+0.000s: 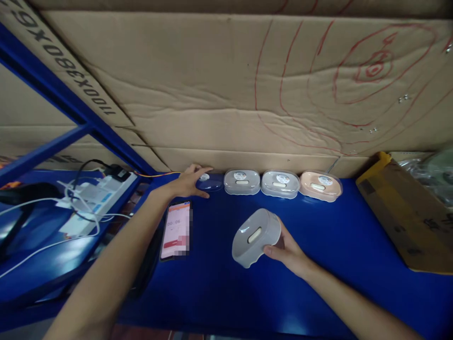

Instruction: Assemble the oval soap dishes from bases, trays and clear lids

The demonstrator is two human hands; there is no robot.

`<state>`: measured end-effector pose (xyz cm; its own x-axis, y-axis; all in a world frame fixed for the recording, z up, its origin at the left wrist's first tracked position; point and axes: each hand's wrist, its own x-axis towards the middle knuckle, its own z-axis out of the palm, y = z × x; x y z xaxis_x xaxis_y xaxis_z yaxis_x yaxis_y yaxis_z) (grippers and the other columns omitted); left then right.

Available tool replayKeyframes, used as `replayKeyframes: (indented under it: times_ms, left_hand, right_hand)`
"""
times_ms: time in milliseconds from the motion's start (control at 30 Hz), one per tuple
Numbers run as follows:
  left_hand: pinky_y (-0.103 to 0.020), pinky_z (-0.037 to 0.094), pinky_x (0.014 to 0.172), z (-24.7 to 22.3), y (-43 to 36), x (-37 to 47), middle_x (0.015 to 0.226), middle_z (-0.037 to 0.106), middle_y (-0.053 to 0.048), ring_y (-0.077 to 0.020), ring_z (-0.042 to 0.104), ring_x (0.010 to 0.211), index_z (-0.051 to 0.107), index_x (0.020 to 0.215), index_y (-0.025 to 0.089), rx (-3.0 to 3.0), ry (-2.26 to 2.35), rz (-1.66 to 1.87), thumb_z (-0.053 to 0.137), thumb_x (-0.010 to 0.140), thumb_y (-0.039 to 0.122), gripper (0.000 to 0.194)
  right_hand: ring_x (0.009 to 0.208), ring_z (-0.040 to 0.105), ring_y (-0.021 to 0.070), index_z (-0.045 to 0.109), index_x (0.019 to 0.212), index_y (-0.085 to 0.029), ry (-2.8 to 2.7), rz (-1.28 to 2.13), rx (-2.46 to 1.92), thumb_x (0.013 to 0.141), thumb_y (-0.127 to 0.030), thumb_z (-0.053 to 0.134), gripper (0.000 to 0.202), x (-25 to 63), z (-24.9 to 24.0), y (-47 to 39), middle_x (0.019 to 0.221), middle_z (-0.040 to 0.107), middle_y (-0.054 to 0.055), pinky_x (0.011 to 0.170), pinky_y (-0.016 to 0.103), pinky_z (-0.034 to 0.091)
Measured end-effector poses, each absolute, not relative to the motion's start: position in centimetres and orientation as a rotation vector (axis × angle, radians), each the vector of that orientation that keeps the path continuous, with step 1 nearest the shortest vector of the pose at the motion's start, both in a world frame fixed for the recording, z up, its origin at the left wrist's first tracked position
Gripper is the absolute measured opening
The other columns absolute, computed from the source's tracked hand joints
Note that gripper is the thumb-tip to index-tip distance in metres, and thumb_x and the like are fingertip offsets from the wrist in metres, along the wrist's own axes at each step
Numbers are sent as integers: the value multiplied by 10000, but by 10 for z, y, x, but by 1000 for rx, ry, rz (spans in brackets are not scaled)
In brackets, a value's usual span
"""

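My right hand (288, 250) holds a grey soap dish (256, 238) with a scalloped rim and a pale oval piece in its middle. The dish is tilted above the blue surface, with my thumb on its near side. At the back, my left hand (189, 182) has thumb and fingers spread around the left end of a clear lid (214, 183) with a round sticker; contact is hard to make out. Beside that lid stand a grey soap dish (242, 183), another grey soap dish (279, 185) and a pink soap dish (320, 186), each under a clear stickered lid.
A phone (176, 231) with a timer on screen lies near my left forearm. Left of it are a white power strip (101, 203) and cables beyond a blue frame bar (106, 146). An open cardboard box (406, 217) sits at right. A cardboard wall (212, 85) closes the back.
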<state>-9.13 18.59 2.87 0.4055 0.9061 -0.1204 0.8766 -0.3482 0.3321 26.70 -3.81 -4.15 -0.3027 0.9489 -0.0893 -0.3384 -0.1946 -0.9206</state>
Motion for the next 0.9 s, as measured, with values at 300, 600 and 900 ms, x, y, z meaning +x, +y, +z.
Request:
replayKeyframes:
  times_ms: [300,600,900]
  left_hand:
    - [-537,418,1279,21,179,-93,1722,448,-175,-408,471,1574,395,1700,259,2252,1433,146,896,645,639,1228]
    - [-558,425,1295,64,51,-18,1781,407,-118,-352,436,1624,214,1761,369,2071,1005,445,776,938,666,1040]
    - [-577,449,1266,17,-7,52,1624,550,-142,-360,563,1488,439,1625,329,1845,1030,821,917,847,498,929]
  right_hand:
    - [1550,498,334,435,1593,-358,-1132,1723,-838,724,-486,1021,1055,269,-33,-38,1640,552,105,1339,573,298]
    - [1545,525,331,423,1610,-340,-1105,1705,-852,695,-491,1038,1112,265,-30,-40,1670,545,126,1332,557,331]
    - [1000,755,217,716,1087,-278,-949,1369,-1041,868,-553,897,394,250,-11,-56,1084,808,43,928,360,609]
